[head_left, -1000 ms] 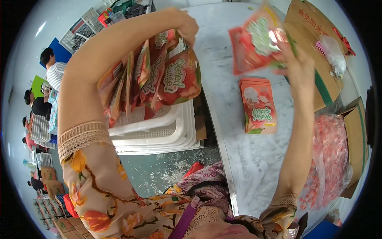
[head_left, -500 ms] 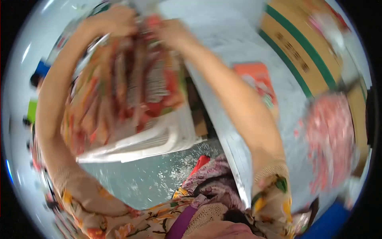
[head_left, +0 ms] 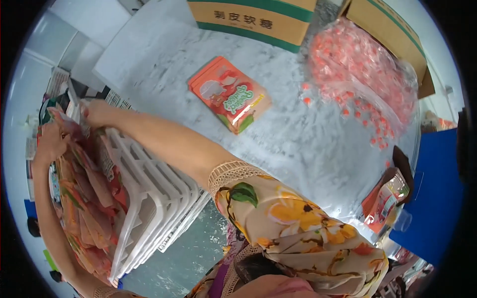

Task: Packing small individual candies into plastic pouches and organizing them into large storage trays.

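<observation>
At the left, red and orange plastic pouches (head_left: 92, 218) fill the top crate of a stack of white plastic crates (head_left: 130, 226). My left hand (head_left: 51, 143) reaches over the far end of that crate, its fingers curled round the upper edge of a pouch. Just right of it, my right hand (head_left: 95, 113) is closed beside the crate's far corner. Its fingertips are partly hidden, and I cannot make out what they hold. On the table lies a small stack of flat red pouches (head_left: 228, 94), to the right of my right forearm and touched by neither hand.
On the grey-white table (head_left: 298, 159), a cardboard box with green bands (head_left: 253, 20) stands at the back. A clear bag of red sweets (head_left: 357, 69) lies beside an open carton (head_left: 387, 27), with loose sweets (head_left: 380, 131) spilling nearby. Another pouch (head_left: 385, 201) is near the blue surface (head_left: 439, 188) at right.
My view has swung, so the crates now appear further left and the table fills the middle. My hands are still at the far end of the pouch-filled crate, now with less blur.
</observation>
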A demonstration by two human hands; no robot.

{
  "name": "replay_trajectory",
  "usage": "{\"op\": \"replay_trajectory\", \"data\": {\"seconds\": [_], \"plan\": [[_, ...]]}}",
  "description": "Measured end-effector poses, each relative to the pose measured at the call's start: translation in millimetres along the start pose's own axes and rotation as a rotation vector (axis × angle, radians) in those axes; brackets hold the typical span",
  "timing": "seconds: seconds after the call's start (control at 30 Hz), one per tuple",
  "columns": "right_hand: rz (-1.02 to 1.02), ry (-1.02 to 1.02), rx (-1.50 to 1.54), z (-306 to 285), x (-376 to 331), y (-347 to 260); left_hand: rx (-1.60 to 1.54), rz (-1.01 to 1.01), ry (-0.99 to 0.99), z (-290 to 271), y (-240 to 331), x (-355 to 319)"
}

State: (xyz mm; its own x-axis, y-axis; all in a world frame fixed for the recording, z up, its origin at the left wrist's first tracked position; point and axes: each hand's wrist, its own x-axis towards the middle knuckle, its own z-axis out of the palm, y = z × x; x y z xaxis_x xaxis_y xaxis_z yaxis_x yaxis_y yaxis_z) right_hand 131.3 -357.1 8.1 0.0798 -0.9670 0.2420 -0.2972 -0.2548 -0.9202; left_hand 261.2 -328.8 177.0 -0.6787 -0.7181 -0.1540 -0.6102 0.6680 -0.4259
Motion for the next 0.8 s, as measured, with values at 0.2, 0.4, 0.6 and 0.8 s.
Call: {"op": "replay_trajectory", "data": {"seconds": [0.2,0.4,0.6,0.8], "plan": [[-0.255,0.194,0.281,-91,-124,-36,0.14,0.044,-0.094,9,-22,16],[0.348,1.066,-0.466,-303,-471,98,-0.113,0.526,0.287,-58,128,70],[0.734,0.789,-1.408,-480,-694,186,-0.052,0.991,0.125,-88,315,78],[0.832,0.949,-1.545,-544,-789,229,0.029,1.334,0.145,-76,436,72]]}}
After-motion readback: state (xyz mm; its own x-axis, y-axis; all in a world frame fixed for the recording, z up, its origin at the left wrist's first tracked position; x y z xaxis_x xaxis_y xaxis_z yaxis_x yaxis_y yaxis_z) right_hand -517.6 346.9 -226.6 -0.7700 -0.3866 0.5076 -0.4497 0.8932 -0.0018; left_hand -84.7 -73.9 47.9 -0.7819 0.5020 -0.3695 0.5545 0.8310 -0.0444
